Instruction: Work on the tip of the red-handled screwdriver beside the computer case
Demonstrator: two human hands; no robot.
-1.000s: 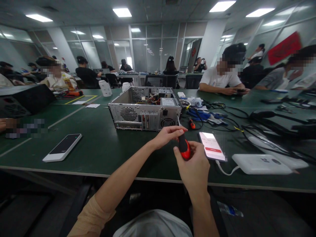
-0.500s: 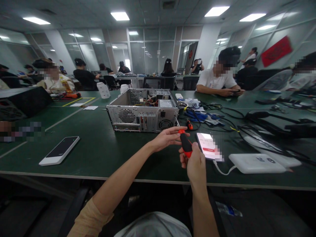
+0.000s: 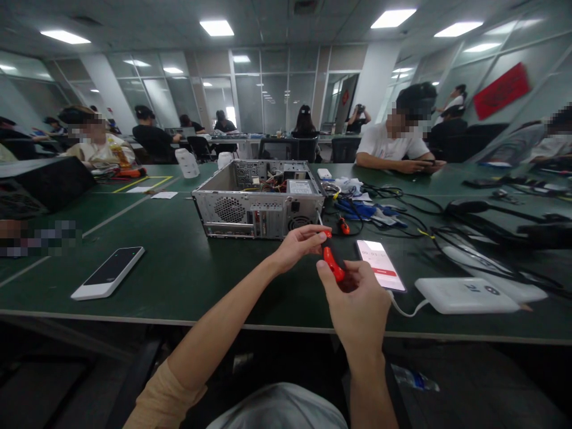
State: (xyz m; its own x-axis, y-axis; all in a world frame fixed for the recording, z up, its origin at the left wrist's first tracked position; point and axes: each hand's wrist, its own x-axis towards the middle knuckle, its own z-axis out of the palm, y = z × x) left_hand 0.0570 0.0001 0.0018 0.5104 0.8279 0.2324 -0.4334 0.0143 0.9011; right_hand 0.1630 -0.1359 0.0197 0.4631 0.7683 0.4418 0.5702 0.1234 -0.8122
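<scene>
An open metal computer case (image 3: 272, 214) stands on the green table with its rear panel facing me; wires and a power supply show inside. A red and black screwdriver (image 3: 331, 262) points at the right edge of that panel, its shaft reaching the metal near the corner. My left hand (image 3: 297, 245) pinches the front of the screwdriver by its red collar. My right hand (image 3: 357, 292) is around the back of the handle, thumb on one side and fingers on the other. Whether the tip sits in a screw is too small to tell.
Right of the case lie a second orange and black tool (image 3: 343, 226), blue gloves (image 3: 370, 211) and black cables (image 3: 415, 205). A lit phone (image 3: 382, 268) is wired to a white power bank (image 3: 465, 296). Another white device (image 3: 108, 273) lies left. Across the table sits a person (image 3: 393, 143).
My right hand has turned around the handle, and the handle has rotated to show more red. My left fingers have closed on the collar. The case has stayed put.
</scene>
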